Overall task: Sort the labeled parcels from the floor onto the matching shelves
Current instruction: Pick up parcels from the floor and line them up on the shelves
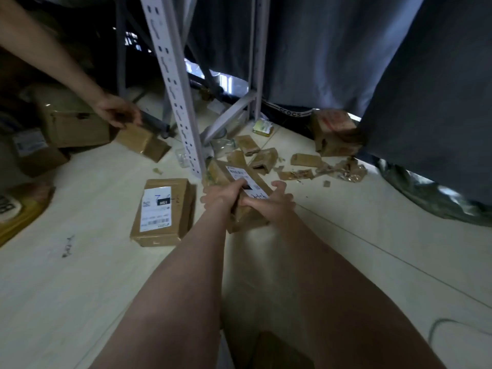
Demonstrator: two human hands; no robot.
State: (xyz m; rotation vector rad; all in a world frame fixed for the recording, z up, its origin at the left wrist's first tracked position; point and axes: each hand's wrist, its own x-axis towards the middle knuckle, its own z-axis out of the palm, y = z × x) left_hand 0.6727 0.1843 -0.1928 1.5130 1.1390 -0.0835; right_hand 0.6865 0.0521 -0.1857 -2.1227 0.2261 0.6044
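Both my hands hold one brown cardboard parcel (pixel 250 218) with a white label, low over the pale floor near the foot of the shelf upright (pixel 173 75). My left hand (pixel 221 195) grips its left edge, thumb lying across the label. My right hand (pixel 274 205) curls round its right edge. A second labeled parcel (pixel 162 211) lies flat on the floor just left of my left forearm, with blue handwriting on its label.
Another person's hand (pixel 117 113) reaches in from the upper left onto a small box (pixel 135 138). More boxes (pixel 72 123) are stacked at the left. Cardboard scraps (pixel 300 161), a torn box (pixel 332 134) and a glass jar (pixel 221 145) litter the floor by a dark curtain (pixel 346 49).
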